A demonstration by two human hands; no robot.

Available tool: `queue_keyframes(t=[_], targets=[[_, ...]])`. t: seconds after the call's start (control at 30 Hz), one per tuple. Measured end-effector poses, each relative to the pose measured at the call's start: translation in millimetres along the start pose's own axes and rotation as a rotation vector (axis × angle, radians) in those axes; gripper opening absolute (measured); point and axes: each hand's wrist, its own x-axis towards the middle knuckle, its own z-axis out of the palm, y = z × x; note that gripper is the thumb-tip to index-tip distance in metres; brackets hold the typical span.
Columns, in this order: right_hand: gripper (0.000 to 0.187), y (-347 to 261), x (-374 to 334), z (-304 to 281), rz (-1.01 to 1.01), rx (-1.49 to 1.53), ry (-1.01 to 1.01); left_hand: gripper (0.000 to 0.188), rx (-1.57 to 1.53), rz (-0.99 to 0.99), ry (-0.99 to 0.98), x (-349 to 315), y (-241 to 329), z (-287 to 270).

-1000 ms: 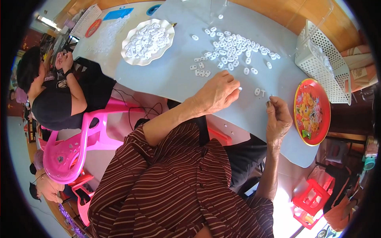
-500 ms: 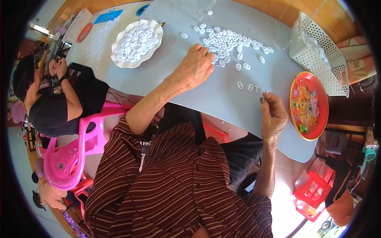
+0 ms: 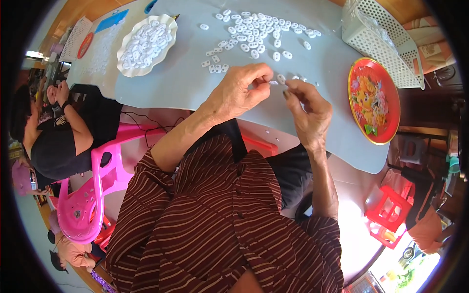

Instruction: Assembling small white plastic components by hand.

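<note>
My left hand [image 3: 243, 89] is over the near part of the grey table [image 3: 195, 80], thumb and forefinger pinched on a small white plastic piece [image 3: 273, 82]. Close beside it, fingertips almost meeting, my right hand [image 3: 311, 111] is also pinched. What its fingertips hold is too small to make out. A white oval piece with two holes [image 3: 281, 78] lies just beyond the fingertips, with other small white pieces partly behind the right fingers. Farther off spreads a loose pile of the same two-holed ovals [image 3: 254, 31]. Small white pieces [image 3: 215, 59] lie grouped beyond my left hand.
A scalloped white dish [image 3: 128, 72] heaped with white pieces stands at left. On the right are a red floral tray [image 3: 359, 122] and a white perforated basket [image 3: 408, 56]. A pink chair [image 3: 100, 180] and a seated person [image 3: 58, 132] are to the left.
My left hand has drawn back from the pile toward me, and my right hand has moved left to meet it. The view has shifted, uncovering the grouped pieces.
</note>
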Motion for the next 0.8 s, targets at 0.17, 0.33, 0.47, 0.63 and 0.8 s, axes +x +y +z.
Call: queue_keyframes(t=[0.17, 0.33, 0.47, 0.63, 0.8], targets=[[0.017, 5, 0, 7, 0.017, 0.043, -0.038, 0.010, 0.051, 0.030, 0.008, -3, 4, 8], [0.013, 6, -1, 3, 0.148, 0.185, -0.110, 0.010, -0.114, -0.104, -0.085, -6, 9, 5], [0.010, 4, -1, -1, 0.217, 0.374, -0.157, 0.035, -0.452, -0.335, -0.171, -3, 5, 0], [0.011, 3, 2, 0, 0.144, 0.384, -0.178, 0.030, -0.770, -0.477, -0.243, -2, 0, 2], [0.013, 2, 2, 3, 0.121, 0.419, -0.160, 0.024, -0.905, -0.461, -0.221, -3, -4, 6]])
